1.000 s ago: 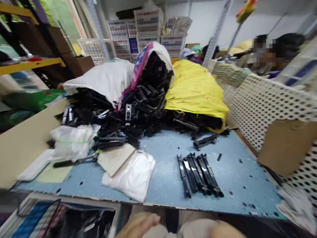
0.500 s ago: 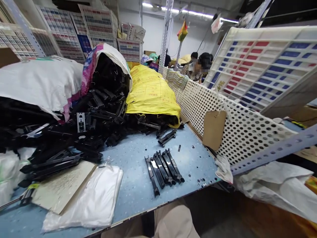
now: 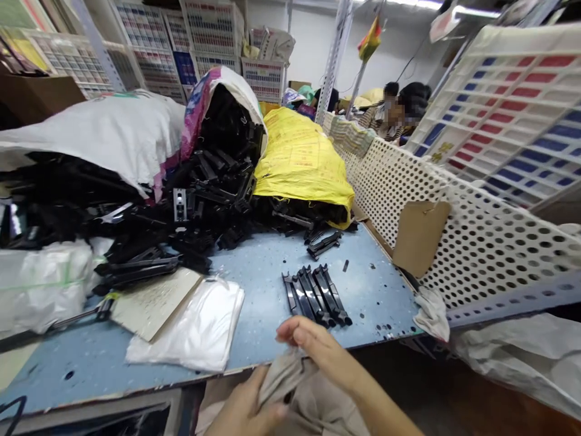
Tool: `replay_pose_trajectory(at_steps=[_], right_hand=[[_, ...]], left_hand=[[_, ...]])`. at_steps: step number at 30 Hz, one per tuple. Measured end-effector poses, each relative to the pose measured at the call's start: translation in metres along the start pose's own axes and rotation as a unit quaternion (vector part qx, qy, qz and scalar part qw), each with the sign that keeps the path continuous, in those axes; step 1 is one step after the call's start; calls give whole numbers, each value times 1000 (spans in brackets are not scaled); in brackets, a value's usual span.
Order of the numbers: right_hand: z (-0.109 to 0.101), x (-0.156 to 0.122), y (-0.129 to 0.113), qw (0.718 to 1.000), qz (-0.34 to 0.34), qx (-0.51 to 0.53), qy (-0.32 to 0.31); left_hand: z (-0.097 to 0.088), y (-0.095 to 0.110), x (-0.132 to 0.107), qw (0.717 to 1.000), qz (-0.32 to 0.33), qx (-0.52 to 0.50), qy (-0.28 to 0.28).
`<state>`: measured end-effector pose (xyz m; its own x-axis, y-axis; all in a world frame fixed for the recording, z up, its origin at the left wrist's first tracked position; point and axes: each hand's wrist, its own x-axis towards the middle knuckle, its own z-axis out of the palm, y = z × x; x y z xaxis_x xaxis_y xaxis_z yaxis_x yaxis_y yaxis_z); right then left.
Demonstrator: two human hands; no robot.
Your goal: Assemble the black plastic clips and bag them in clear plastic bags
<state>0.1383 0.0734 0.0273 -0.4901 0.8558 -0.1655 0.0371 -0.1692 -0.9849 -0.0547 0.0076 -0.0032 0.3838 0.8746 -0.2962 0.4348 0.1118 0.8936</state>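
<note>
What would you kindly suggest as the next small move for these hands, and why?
Perhaps move the right hand forward to the row of black parts, since it is close to their near ends on the table. The left hand is lower, beside grey fabric; whether either hand grips that fabric is unclear.

Light's falling pretty evenly over the table (image 3: 261,260), and a strip light (image 3: 476,12) is glaring white way up beyond its far right corner. The black pieces (image 3: 333,295) near the front right edge are catching shiny streaks, while the black pile (image 3: 145,236) along the far edge is swallowing detail. Below the right front edge everything's sinking into shadow. The left hand (image 3: 247,406) is looking soft, and the wide lens is stretching the crate (image 3: 512,115) past the right edge.
</note>
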Motion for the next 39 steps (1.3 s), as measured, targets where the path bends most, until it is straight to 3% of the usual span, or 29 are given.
replay_pose_trajectory(at_steps=[3,7,11,17,20,24,27,31,34,36,39], right_hand=[[-20,-2,-6,979,5,-193,-62],[-36,-4,3,958,48,-282,-21],[-49,-7,10,972,79,-219,23],[-59,-14,20,993,100,-60,-13],[-61,-16,25,994,94,-49,-6],[-56,-15,31,992,122,-30,-13],[-40,-9,39,994,104,38,16],[-18,-7,46,989,43,107,97],[-16,-17,43,976,9,131,175],[-18,-28,40,968,-10,161,194],[-20,-44,44,975,4,115,188]], left_hand=[[2,7,22,999,-5,-35,-36],[-4,18,41,987,25,-124,-96],[-7,16,49,984,-8,-145,-106],[2,15,54,939,-19,-300,-166],[1,20,54,952,-17,-271,-142],[-2,23,54,962,7,-224,-153],[4,28,57,974,104,-192,-66],[24,39,61,963,201,-166,66],[40,42,63,962,177,-136,155],[49,42,65,965,142,-106,195],[62,43,66,971,152,-81,164]])
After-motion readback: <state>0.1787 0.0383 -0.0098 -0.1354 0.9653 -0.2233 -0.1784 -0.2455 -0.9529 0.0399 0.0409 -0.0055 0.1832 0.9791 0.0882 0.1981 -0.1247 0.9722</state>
